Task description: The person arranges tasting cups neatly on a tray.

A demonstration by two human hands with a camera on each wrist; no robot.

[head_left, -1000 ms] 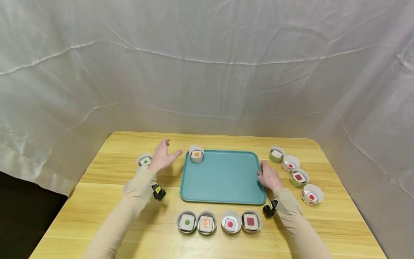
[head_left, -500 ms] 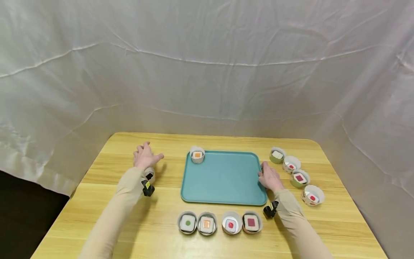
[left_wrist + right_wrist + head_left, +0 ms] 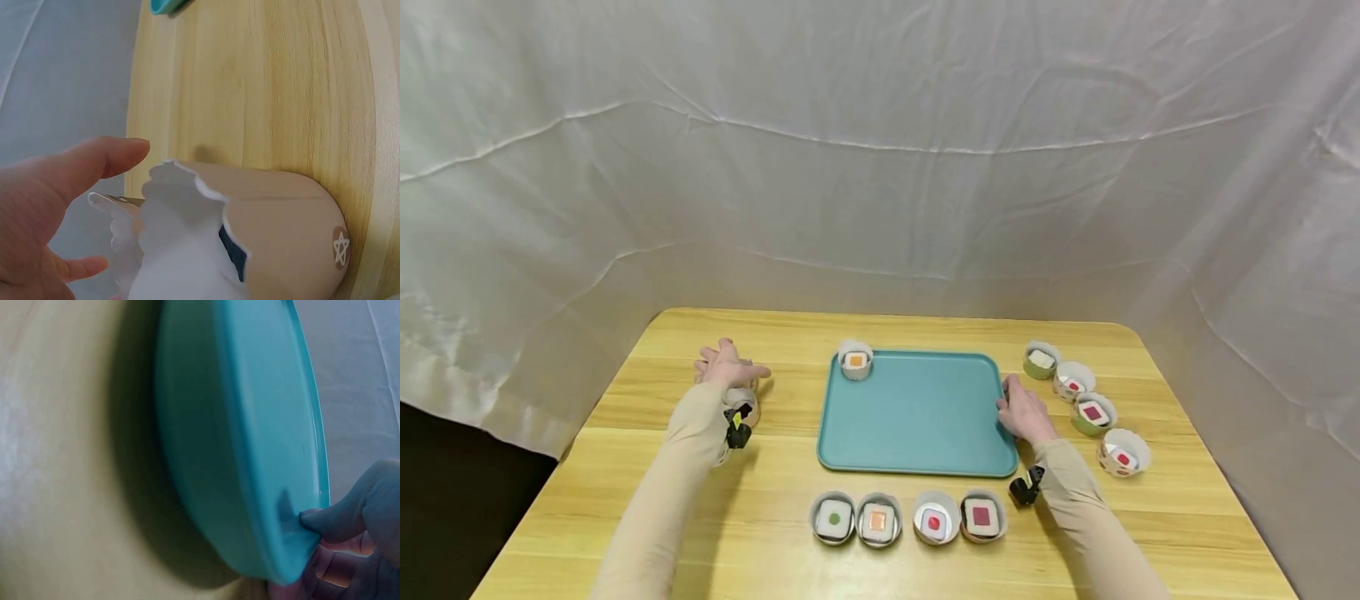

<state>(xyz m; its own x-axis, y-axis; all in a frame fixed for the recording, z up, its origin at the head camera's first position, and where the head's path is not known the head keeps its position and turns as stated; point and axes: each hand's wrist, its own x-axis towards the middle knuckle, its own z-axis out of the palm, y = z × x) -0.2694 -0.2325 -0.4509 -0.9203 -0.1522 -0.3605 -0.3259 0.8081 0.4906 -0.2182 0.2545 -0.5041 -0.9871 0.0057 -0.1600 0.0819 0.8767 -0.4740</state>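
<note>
My left hand hovers over the far paper cup of a group at the table's left, thumb and fingers spread. In the left wrist view that scallop-edged cup lies between thumb and fingers, partly behind a nearer tan cup with a star mark. Hand and sleeve hide much of this group in the head view. My right hand pinches the right edge of a teal tray, thumb on top of the rim and fingers below. A paper cup with an orange-centred white square stands in the tray's far left corner.
In front of the tray stand several cups holding white squares with green, orange, red and dark red centres. More cups line the right side, including a green-sided one. A pale curtain hangs behind the table.
My left hand has moved left, away from the tray, and come down over the left-hand cups. The right hand keeps its grip on the tray edge.
</note>
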